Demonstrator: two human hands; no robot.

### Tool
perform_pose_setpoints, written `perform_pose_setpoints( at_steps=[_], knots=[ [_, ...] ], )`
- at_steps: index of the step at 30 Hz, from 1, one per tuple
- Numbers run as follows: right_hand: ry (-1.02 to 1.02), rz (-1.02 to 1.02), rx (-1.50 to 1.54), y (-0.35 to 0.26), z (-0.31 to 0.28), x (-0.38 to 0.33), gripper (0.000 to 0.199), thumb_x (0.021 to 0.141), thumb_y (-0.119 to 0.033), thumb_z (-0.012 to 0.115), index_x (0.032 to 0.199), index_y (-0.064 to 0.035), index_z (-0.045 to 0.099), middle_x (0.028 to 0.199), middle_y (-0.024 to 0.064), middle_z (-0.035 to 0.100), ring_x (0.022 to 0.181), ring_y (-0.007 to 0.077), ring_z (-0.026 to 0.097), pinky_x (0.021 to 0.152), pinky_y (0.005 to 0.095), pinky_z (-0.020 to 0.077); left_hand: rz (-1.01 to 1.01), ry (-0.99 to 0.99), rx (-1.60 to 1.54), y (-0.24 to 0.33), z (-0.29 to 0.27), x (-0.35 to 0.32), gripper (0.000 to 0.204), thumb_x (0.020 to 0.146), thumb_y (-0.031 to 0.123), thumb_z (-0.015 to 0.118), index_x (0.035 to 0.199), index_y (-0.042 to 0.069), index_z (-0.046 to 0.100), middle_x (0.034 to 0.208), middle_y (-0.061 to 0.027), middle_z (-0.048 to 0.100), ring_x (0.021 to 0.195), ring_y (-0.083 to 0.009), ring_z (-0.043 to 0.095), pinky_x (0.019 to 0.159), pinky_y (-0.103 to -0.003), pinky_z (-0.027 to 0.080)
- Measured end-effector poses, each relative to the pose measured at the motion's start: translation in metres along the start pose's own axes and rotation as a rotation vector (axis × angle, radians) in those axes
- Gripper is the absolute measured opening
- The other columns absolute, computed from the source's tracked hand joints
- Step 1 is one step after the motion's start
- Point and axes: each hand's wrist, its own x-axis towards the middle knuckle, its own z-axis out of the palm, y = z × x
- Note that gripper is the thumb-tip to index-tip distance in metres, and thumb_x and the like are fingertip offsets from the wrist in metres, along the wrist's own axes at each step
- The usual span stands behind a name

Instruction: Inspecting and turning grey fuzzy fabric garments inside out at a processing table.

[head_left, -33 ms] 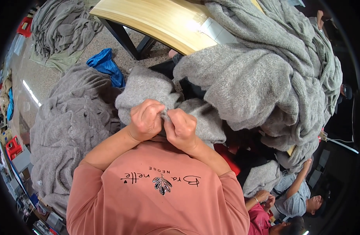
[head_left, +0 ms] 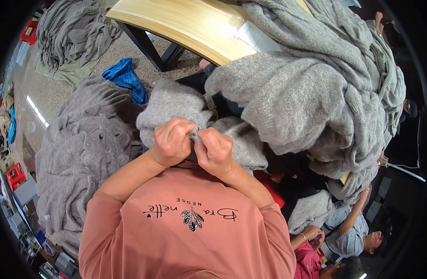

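I observe the left hand (head_left: 172, 141) and right hand (head_left: 215, 151) both closed, pinching one edge of a grey knitted garment (head_left: 176, 104). It lies bunched in my lap, beside the grey pile (head_left: 306, 93) on the wooden table (head_left: 185, 23).

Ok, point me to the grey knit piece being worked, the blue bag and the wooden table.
grey knit piece (head_left: 174, 103), head view, upper fold above the hands.
blue bag (head_left: 125, 74), head view, crumpled middle.
wooden table (head_left: 185, 23), head view, bare top.
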Motion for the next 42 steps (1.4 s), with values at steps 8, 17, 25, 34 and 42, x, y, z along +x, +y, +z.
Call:
perform_pose_setpoints(
  at_steps=[8,17,25,34,42],
  knots=[
    [0.147,0.279,0.052,0.022,-0.025,0.001,0.010,0.070,0.005,0.055,0.080,0.0015,0.056,0.065,0.0082,0.054,0.049,0.0115,0.047,0.046,0.0234,0.0377,-0.419,-0.057,-0.038,-0.027,-0.005,-0.026,0.015,0.068,-0.008,0.053,0.080,0.001,0.057,0.069,-0.0111,0.056,0.058,-0.0233,0.056,0.052,-0.029,0.044],
    [-0.355,0.059,0.095,0.021,-0.033,0.015,0.033,0.070,-0.005,0.063,0.101,0.0012,0.053,0.106,0.0167,0.053,0.093,0.0270,0.055,0.072,0.0327,0.0462,-0.861,-0.302,-0.589,0.004,-0.022,0.009,0.003,0.074,0.001,0.058,0.076,0.000,0.056,0.060,0.0018,0.052,0.057,-0.0017,0.044,0.051,-0.019,0.037],
    [-0.235,0.159,0.451,0.023,0.001,-0.003,0.003,0.072,0.003,0.057,0.075,0.0027,0.055,0.067,0.0086,0.052,0.056,0.0169,0.048,0.050,0.0267,0.0374,-0.930,-0.526,-0.660,0.001,-0.018,0.001,0.005,0.070,0.002,0.061,0.069,-0.001,0.058,0.060,0.0012,0.055,0.058,-0.0027,0.045,0.049,-0.021,0.036],
    [-0.088,0.583,0.605,0.028,0.002,-0.018,0.008,0.083,-0.002,0.053,0.075,0.0012,0.052,0.066,-0.0014,0.049,0.057,0.0032,0.041,0.049,0.0194,0.0355,-1.107,-0.386,-0.908,-0.016,-0.022,-0.008,0.007,0.070,0.003,0.067,0.071,0.001,0.060,0.060,0.0018,0.056,0.052,-0.0030,0.046,0.046,-0.018,0.033],
    [-0.228,0.290,0.353,0.027,0.009,-0.012,0.008,0.080,-0.003,0.056,0.075,0.0019,0.054,0.062,0.0026,0.053,0.056,0.0069,0.047,0.049,0.0217,0.0383,-1.026,-0.429,-0.680,-0.004,-0.013,-0.015,0.005,0.070,-0.001,0.062,0.067,0.001,0.059,0.059,0.0017,0.054,0.053,-0.0018,0.045,0.045,-0.018,0.033]
  ],
)
